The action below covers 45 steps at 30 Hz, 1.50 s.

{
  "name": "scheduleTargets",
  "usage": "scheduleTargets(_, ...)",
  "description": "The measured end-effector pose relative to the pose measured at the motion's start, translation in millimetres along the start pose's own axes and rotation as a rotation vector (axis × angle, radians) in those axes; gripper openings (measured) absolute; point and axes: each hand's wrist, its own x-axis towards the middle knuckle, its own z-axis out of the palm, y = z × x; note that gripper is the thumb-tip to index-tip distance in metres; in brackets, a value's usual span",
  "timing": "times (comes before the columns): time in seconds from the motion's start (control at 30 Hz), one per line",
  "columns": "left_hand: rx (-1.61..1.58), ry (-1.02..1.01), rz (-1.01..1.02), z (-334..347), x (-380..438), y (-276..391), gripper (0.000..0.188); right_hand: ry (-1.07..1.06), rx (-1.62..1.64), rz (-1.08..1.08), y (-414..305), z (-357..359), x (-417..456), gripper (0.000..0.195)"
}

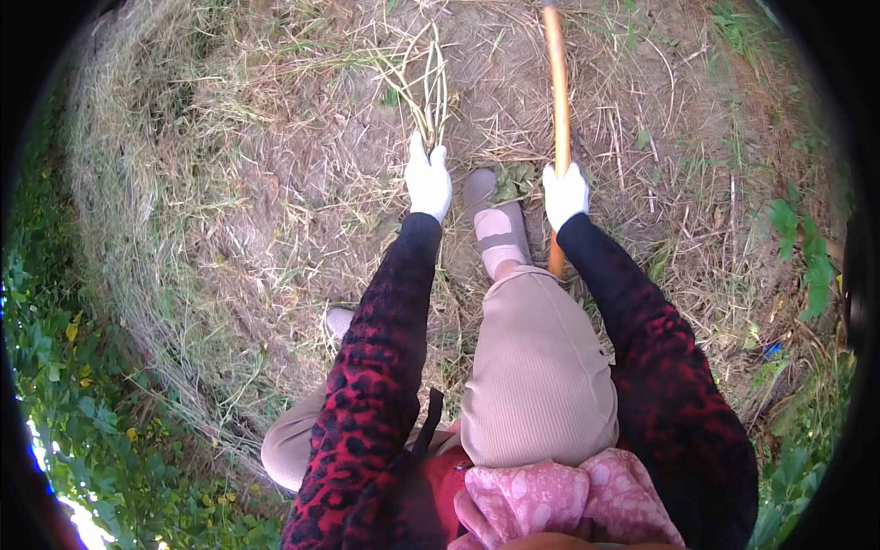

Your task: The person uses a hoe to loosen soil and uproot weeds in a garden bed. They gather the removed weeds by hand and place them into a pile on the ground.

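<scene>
My left hand (429,182), in a white glove, grips the lower end of a bunch of pale, dry plant stems (430,89). The stems fan out ahead of it, away from me. In my right hand (566,194), also gloved in white, is a long wooden tool handle (558,82). It runs from beside my knee to the top edge of the view, where only a bit of dark metal shows; the tool's head is out of sight. Between my hands, a shoe (481,189) stands on the ground near a clump of wilted green leaves (515,180).
Dry grass and straw (275,206) litter the bare soil (495,117). Dense leafy plants (62,385) border the left side. More green leaves (808,254) hang at the right, near a small blue scrap (773,349). My bent knee (543,357) rises between my arms.
</scene>
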Motion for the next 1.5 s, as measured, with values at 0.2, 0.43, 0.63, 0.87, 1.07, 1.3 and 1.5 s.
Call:
scheduleTargets(0.2, 0.216, -0.070, -0.020, -2, 1, -10, 0.058, -0.239, -0.380, 0.197, 112, -65, -118, 0.034)
scheduleTargets(0.43, 0.061, 0.070, 0.031, -7, 1, -7, 0.055, -0.060, 0.005, 0.149, 71, -48, -90, 0.038)
scheduleTargets(0.63, 0.115, 0.016, 0.002, -30, -71, -26, 0.061, 0.055, 0.101, 0.082, 10, -15, -3, 0.037)
scheduleTargets(0.87, 0.258, 0.000, -0.086, -22, -77, -51, 0.057, -0.175, -0.279, 0.132, 31, -23, -44, 0.038)
scheduleTargets(1.07, 0.103, 0.046, -0.060, -13, -23, -50, 0.052, -0.386, 0.239, 0.118, 21, -18, -51, 0.037)
scheduleTargets(1.3, -0.029, 0.070, 0.017, -14, -7, -39, 0.046, -0.393, 0.458, 0.199, -8, -14, -30, 0.035)
scheduleTargets(1.5, 0.006, 0.023, 0.026, -18, 9, -56, 0.047, -0.276, 0.383, 0.084, 42, -8, -47, 0.038)
